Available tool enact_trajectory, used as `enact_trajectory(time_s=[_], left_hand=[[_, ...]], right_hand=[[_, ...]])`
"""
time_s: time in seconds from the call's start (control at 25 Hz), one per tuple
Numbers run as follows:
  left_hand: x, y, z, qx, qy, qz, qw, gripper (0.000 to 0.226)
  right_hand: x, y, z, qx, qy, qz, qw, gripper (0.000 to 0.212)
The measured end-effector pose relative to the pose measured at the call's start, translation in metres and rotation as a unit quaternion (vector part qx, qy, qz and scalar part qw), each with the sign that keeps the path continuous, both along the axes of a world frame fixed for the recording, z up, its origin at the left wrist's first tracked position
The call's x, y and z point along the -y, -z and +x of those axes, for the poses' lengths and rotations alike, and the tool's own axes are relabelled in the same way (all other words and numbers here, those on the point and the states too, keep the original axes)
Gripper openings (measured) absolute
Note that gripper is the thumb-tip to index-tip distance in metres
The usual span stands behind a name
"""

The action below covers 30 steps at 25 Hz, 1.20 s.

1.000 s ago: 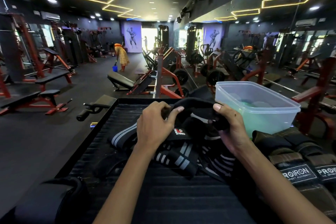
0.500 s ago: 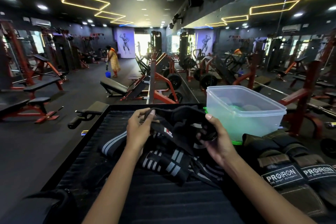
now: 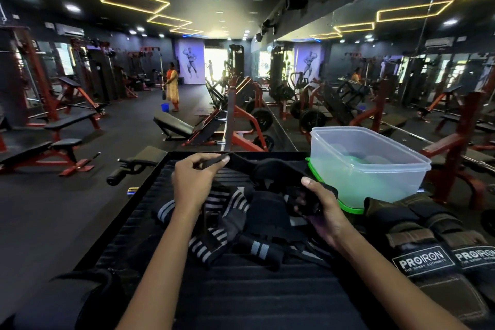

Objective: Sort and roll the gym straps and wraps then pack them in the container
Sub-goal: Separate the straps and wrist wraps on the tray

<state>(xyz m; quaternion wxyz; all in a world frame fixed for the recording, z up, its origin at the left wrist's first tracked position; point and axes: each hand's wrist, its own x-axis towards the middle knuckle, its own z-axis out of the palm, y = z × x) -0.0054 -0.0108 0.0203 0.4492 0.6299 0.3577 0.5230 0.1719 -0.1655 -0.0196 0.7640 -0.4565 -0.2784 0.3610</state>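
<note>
A black strap [image 3: 257, 169] is stretched between my two hands above the black ribbed mat [image 3: 241, 297]. My left hand [image 3: 194, 179] pinches its far end between thumb and fingers. My right hand [image 3: 318, 209] grips the bunched padded end. Under them lies a heap of black wraps with grey stripes [image 3: 227, 230]. The clear plastic container [image 3: 367, 163] stands open at the back right on a green lid [image 3: 348, 206]. I cannot tell what lies at its bottom.
Two dark gloves marked PROIRON [image 3: 439, 257] lie at the right of the mat. A dark padded piece [image 3: 67, 300] sits at the near left corner. Beyond the mat are gym benches [image 3: 53, 150], weight machines, a mirror wall and a person [image 3: 171, 88] far off.
My hands have drawn apart, pulling the black strap out longer: the left hand went up and left with the end, the right stayed low holding the bunched part.
</note>
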Motion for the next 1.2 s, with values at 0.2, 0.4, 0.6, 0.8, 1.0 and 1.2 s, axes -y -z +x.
enact_trajectory(time_s=[0.2, 0.4, 0.6, 0.8, 1.0, 1.2], left_hand=[[-0.006, 0.006, -0.016, -0.217, -0.051, 0.093, 0.970, 0.020], [-0.001, 0.019, -0.006, -0.300, 0.095, 0.225, 0.922, 0.028], [0.038, 0.021, 0.021, -0.381, 0.177, 0.331, 0.845, 0.061], [0.034, 0.036, 0.032, -0.268, 0.210, 0.232, 0.911, 0.043], [0.034, 0.024, 0.038, -0.091, 0.282, 0.162, 0.941, 0.022], [0.027, 0.007, 0.046, -0.008, 0.310, 0.180, 0.934, 0.022]], right_hand=[[-0.001, 0.002, -0.001, 0.006, 0.010, -0.033, 0.999, 0.021], [-0.001, -0.004, -0.002, -0.035, 0.035, -0.006, 0.999, 0.029], [-0.003, -0.002, -0.005, -0.044, 0.021, 0.001, 0.999, 0.039], [-0.002, -0.004, -0.007, 0.005, -0.003, -0.009, 1.000, 0.041], [-0.004, -0.005, -0.009, 0.007, -0.022, 0.019, 1.000, 0.056], [-0.003, -0.010, -0.004, -0.095, -0.081, 0.082, 0.989, 0.058]])
